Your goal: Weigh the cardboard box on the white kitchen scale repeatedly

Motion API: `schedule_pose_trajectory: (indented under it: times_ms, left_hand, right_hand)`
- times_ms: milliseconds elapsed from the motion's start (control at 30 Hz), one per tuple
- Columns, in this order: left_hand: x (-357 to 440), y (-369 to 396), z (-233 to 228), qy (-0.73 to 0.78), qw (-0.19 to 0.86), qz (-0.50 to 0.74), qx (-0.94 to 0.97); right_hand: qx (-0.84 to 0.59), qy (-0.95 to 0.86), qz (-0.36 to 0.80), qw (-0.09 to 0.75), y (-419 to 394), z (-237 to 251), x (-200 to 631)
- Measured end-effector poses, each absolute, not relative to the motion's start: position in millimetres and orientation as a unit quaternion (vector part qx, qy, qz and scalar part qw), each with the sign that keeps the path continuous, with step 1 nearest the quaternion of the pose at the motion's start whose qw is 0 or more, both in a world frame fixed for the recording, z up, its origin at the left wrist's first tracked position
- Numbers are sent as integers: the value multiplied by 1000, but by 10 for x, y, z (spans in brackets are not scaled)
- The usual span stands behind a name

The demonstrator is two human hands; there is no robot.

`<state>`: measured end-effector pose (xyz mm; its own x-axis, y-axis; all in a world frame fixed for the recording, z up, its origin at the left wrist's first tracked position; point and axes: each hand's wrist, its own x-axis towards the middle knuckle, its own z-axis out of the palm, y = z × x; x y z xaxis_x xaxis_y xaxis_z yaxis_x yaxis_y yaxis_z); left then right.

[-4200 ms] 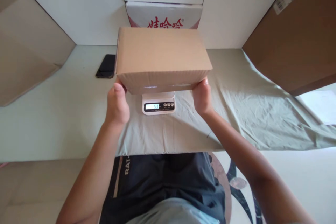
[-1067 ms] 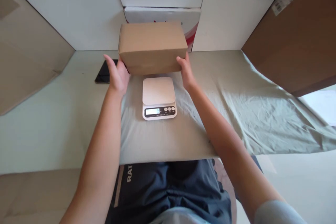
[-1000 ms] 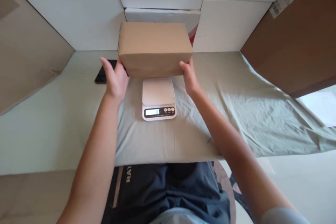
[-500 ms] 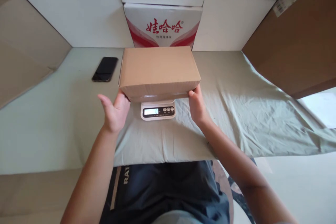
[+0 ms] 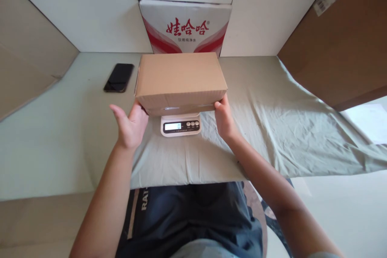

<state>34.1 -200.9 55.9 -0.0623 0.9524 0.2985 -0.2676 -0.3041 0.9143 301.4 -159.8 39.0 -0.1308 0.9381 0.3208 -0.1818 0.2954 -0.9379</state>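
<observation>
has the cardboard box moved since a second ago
Yes. The cardboard box came toward the person: it was behind the kitchen scale, now it covers the platform, display showing.

1 brown box (image 5: 180, 78), 1 scale (image 5: 180, 125), 1 phone (image 5: 119, 77), 2 hands (image 5: 130, 125)

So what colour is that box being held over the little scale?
Plain brown cardboard box, no print visible; the head view shows it clearly.

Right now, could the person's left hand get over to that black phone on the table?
Probably yes. The left hand sits at the cardboard box's near left corner, and only bare table lies between it and the phone. It would have to let go of the box first.
</observation>
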Motion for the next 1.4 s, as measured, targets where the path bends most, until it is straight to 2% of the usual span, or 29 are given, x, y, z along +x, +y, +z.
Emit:
schedule_pose_trajectory:
  times_ms: [1133,1400]
  left_hand:
    - [353,-1971,531,358,467,651,479]
    - [325,-1942,482,356,457,668,467]
  right_hand:
    - [-352,-573,491,554,-1639,421,2964]
    - [-324,-570,494,571,-1637,405,2993]
